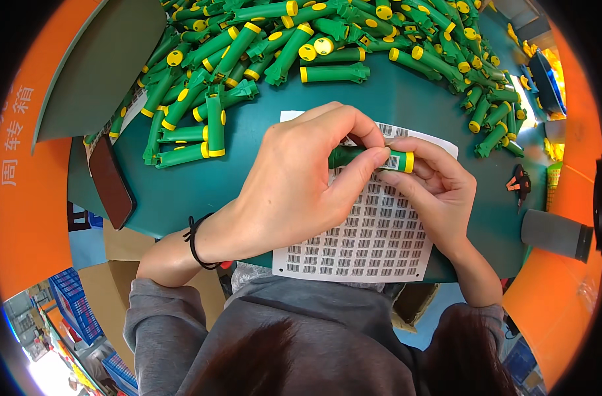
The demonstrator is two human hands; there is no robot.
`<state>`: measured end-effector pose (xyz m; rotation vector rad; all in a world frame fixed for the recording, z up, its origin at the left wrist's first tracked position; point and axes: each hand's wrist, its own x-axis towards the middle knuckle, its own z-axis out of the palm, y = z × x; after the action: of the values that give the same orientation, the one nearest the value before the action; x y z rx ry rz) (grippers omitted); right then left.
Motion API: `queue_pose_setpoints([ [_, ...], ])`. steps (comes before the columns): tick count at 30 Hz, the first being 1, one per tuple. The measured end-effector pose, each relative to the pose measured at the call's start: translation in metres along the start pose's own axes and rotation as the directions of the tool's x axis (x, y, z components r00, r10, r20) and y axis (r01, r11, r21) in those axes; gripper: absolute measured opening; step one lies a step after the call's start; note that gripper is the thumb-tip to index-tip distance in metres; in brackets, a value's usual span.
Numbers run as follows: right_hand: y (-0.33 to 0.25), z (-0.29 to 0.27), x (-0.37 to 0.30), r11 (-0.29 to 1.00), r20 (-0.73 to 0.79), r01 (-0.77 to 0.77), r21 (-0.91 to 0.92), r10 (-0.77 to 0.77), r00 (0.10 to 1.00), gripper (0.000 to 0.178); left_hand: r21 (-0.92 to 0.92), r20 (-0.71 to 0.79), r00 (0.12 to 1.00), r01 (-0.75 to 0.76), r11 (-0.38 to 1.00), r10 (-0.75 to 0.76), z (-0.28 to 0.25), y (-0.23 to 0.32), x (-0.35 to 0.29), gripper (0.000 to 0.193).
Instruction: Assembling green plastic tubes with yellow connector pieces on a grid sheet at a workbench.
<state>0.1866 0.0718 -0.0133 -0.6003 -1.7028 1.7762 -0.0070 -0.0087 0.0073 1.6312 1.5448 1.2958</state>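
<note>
A green plastic tube with a yellow end point(409, 162) is held level between both my hands, over a white sheet of small barcode stickers point(351, 254). My left hand point(301, 175) is closed on the tube, its thumb and index finger pinching beside a small white barcode label point(392, 160) near the yellow end. From the other side my right hand point(446, 191) grips the yellow-ended part between thumb and fingers. My left fingers hide part of the tube's middle. The sheet lies flat on the green table point(241, 171) in front of me.
Many similar green and yellow tubes point(337, 72) are heaped along the table's far side. At left are a dark grey panel point(103, 66) and a brown flat case point(110, 185). A grey cylinder point(555, 234) and a small black-orange tool point(519, 185) are at right.
</note>
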Motion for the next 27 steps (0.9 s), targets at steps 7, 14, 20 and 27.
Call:
queue_pose_setpoints([
  [7,0.000,0.002,-0.002,0.996,-0.060,-0.021,0.085,0.026,0.998,0.036,0.004,0.013,1.000,-0.008,1.000,0.008,0.000,-0.002,0.002,0.021],
  [14,0.000,-0.002,-0.004,1.000,-0.006,0.025,-0.010,-0.025,1.000,0.034,-0.034,0.199,0.975,0.109,0.993,-0.100,-0.007,-0.002,0.004,0.029],
  [20,-0.003,0.001,-0.002,0.992,0.015,-0.054,-0.113,0.056,0.998,0.037,-0.324,0.254,0.921,0.369,0.871,-0.295,-0.001,-0.008,0.004,0.038],
  [27,0.001,0.005,0.012,0.988,0.019,0.120,-0.095,-0.118,0.993,0.043,-0.006,0.183,0.967,0.184,0.983,-0.180,-0.025,-0.003,0.002,0.026],
])
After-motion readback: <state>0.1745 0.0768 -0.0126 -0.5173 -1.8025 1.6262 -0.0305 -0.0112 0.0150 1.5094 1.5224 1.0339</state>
